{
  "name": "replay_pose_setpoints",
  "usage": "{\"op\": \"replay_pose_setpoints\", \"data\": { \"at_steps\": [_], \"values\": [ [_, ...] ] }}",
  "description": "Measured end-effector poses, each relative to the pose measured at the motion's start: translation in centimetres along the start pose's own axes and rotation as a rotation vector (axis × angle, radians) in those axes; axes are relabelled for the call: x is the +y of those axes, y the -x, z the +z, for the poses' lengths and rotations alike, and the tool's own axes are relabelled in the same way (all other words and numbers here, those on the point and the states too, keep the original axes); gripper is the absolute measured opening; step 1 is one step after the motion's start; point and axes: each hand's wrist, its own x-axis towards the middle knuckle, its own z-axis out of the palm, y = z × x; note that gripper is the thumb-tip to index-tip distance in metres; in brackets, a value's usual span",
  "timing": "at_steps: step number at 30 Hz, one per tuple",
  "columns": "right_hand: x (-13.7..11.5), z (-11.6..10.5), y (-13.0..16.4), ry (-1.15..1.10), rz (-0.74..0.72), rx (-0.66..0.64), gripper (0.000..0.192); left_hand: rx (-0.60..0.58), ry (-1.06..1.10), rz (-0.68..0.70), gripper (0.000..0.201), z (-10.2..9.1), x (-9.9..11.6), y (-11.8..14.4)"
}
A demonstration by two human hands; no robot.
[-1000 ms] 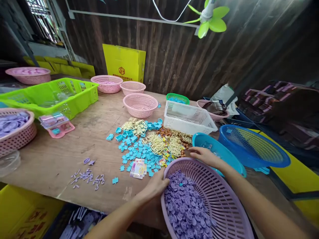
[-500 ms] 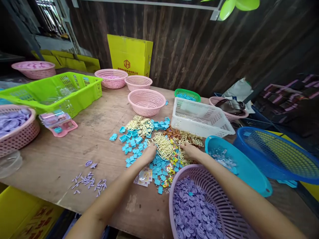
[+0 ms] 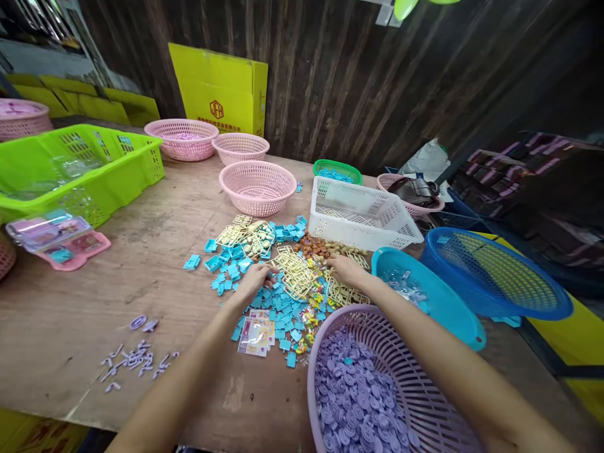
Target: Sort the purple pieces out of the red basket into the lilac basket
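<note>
Turquoise plastic pieces (image 3: 255, 296) at 9 o'clock of cream-yellow plastic frames (image 3: 297, 277); lilac perforated plastic basket (image 3: 425, 390) with lilac discs (image 3: 349, 396) at 5.

Basket (image 3: 325, 352) right of sticker sheet (image 3: 257, 332)

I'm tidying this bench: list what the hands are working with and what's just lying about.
In hand:
left hand on the blue pieces
right hand on the cream frames
purple basket of discs, nearest

Lying about:
green crate
pink basket
white basket
yellow box
</note>
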Motion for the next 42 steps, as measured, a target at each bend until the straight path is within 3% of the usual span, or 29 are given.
{"op": "replay_pose_setpoints", "data": {
  "at_steps": [3,5,7,10,13,15,18,22,24,26,29,31,34,36,39,42],
  "values": [
    [-1.6,0.6,-1.0,-0.008,-0.065,0.046,0.027,-0.007,-0.321,0.243,0.032,3.8,1.0,-0.4],
    [-2.1,1.1,-1.5,0.012,-0.046,0.01,0.028,-0.141,-0.617,0.472,0.032,6.3,1.2,-0.5],
    [-2.2,1.6,-1.7,0.021,-0.019,-0.008,0.029,-0.256,-0.877,0.6,0.029,7.7,0.9,-0.6],
    [-2.1,1.9,-1.8,0.018,0.006,-0.026,0.025,-0.264,-1.106,0.565,0.028,7.2,0.2,-0.8],
    [-1.6,1.7,-2.0,-0.006,0.025,-0.03,0.021,-0.192,-1.113,0.426,0.029,5.3,-0.3,-0.6],
    [-1.4,1.2,-2.0,-0.026,0.036,-0.033,0.018,-0.102,-0.942,0.359,0.028,4.3,-0.2,-0.2],
    [-1.8,0.1,-1.4,-0.17,0.01,0.039,0.016,-0.022,-0.334,0.174,0.027,3.7,0.4,0.6],
    [-4.3,-1.1,0.1,-0.576,-0.233,0.159,0.017,-0.233,0.638,-0.317,0.024,4.5,1.2,0.9],
    [-4.9,-1.2,0.5,-0.63,-0.267,0.165,0.017,-0.264,0.885,-0.434,0.023,5.0,1.2,0.6],
    [-3.9,-0.9,0.3,-0.58,-0.066,0.221,0.02,-0.214,0.917,-0.46,0.019,5.2,0.9,0.2],
    [-0.8,-0.1,-0.3,-0.399,0.423,0.208,0.041,-0.173,0.644,-0.352,0.017,5.5,0.3,-0.7],
    [0.9,0.5,-0.7,-0.326,0.569,0.077,0.054,-0.149,0.325,-0.152,0.017,5.7,0.4,-1.6],
    [1.3,0.9,-0.5,-0.286,0.46,-0.063,0.046,-0.048,-0.24,0.16,0.025,6.6,1.2,-3.7],
    [0.3,0.9,0.1,-0.271,0.349,-0.09,0.035,-0.011,-0.617,0.279,0.032,7.4,2.0,-5.3],
    [-1.0,0.8,1.0,-0.298,0.186,-0.135,0.025,-0.079,-1.023,0.322,0.038,8.5,3.0,-7.2],
    [-0.8,0.5,1.0,-0.368,0.081,-0.143,0.014,-0.144,-1.123,0.317,0.032,8.9,3.3,-7.8]
  ]
}}
